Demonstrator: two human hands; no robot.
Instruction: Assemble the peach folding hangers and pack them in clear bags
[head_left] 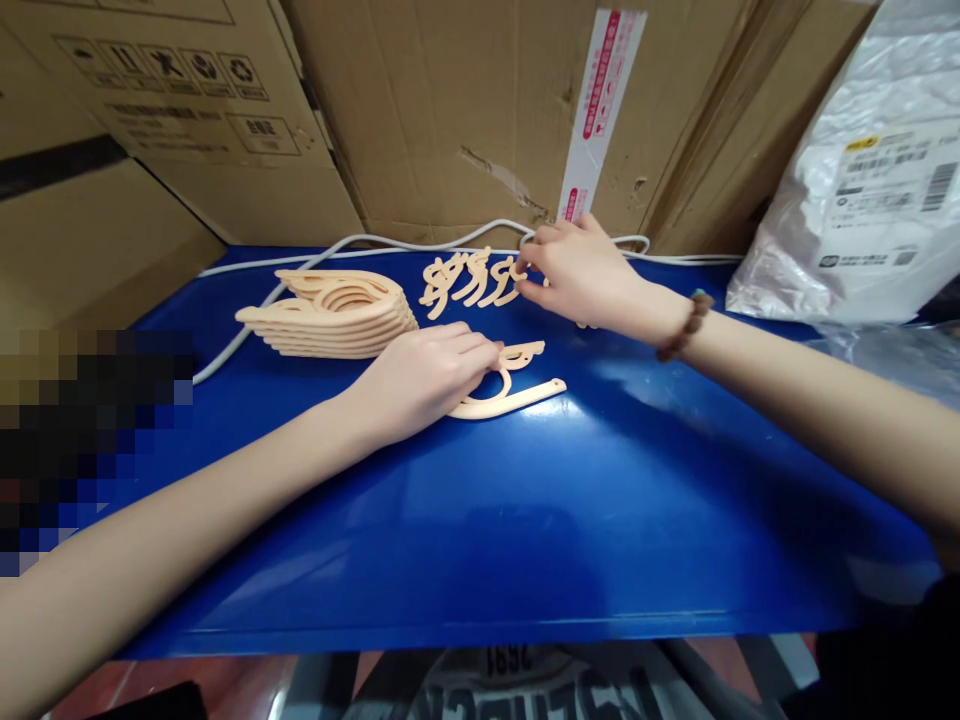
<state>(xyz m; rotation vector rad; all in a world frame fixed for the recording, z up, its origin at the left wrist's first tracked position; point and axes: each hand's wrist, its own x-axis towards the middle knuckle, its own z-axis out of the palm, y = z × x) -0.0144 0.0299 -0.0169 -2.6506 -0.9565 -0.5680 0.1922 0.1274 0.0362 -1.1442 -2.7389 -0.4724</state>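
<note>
My left hand [427,378] lies palm down on a peach plastic hanger piece [510,398] in the middle of the blue table [525,520], fingers together and pressing it. To its left rests a stack of several matching hanger pieces [334,312]. My right hand [574,270], with a bead bracelet on the wrist, pinches one of the small peach hook pieces [469,278] lined up near the table's back edge.
Large cardboard boxes [465,110] stand along the back. A white cable [360,243] runs behind the parts and off the left side. A grey plastic parcel bag [862,190] sits at the back right. The table's front edge is close to my body.
</note>
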